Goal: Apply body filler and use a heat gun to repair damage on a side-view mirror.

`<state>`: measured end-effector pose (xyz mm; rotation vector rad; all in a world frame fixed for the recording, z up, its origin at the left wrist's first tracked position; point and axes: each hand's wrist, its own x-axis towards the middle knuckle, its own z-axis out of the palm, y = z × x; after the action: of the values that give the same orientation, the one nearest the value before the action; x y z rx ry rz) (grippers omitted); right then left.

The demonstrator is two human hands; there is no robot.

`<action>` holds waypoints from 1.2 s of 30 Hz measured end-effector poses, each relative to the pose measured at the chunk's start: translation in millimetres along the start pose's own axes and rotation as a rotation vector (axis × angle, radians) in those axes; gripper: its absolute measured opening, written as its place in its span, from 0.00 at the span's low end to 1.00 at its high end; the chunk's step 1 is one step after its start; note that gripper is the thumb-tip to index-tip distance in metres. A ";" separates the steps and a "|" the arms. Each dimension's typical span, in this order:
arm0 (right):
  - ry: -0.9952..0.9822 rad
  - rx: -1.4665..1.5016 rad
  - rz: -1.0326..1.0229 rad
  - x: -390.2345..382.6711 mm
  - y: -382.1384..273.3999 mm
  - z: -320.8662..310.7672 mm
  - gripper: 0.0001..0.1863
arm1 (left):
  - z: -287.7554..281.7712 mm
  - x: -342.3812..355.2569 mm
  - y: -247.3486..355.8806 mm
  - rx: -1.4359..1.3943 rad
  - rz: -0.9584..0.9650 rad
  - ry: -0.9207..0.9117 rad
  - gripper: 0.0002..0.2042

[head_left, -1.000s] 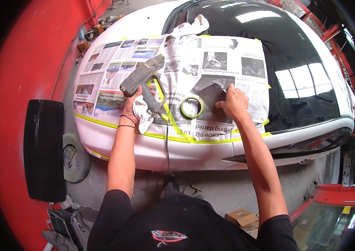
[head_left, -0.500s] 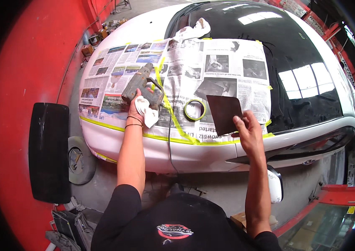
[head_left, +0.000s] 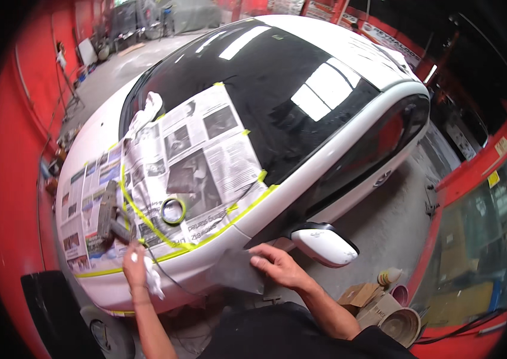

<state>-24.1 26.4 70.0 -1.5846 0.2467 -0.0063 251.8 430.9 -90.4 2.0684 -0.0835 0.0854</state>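
Observation:
My left hand [head_left: 134, 265] is closed on a crumpled white cloth [head_left: 154, 280], at the near edge of the car's newspaper-covered part. Just beyond its fingers a grey heat gun [head_left: 108, 210] lies over the newspaper [head_left: 190, 173], its cord running down over the white bodywork. Whether the fingertips still touch the gun's handle is hard to see. Pinched in my right hand [head_left: 280, 266] is a thin dark sheet, apparently sandpaper [head_left: 236, 270], held in front of the car's side. A roll of yellow-green masking tape [head_left: 173, 211] rests on the newspaper.
Yellow-green tape strips [head_left: 217, 236] border the newspaper on the white car [head_left: 253, 230]. A side mirror [head_left: 325, 244] juts out right of my right hand. Buckets [head_left: 400, 326] and a cardboard box [head_left: 358, 294] stand at lower right. A dark panel [head_left: 56, 311] and a wheel [head_left: 107, 332] are at lower left.
The view has swung right. My left hand has drawn back from the heat gun's body toward the car's edge, keeping the cloth. My right hand has brought the dark sheet nearer to me, off the newspaper.

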 end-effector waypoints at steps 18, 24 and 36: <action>-0.532 0.604 0.258 -154.0 15.3 -133.6 0.21 | 117.5 -445.0 268.8 -1.417 -0.582 -0.328 0.24; -0.630 -0.120 -0.098 -254.1 20.1 -100.3 0.34 | 141.9 -512.2 287.7 -1.644 -0.479 -0.082 0.29; -0.096 0.643 0.383 -341.3 100.1 -159.5 0.33 | 125.1 -569.3 282.8 -1.093 -0.438 -0.174 0.18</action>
<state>-397.6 -76.9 27.5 -0.8795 0.4213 0.2631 -338.5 199.2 41.9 0.9602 0.1854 -0.3434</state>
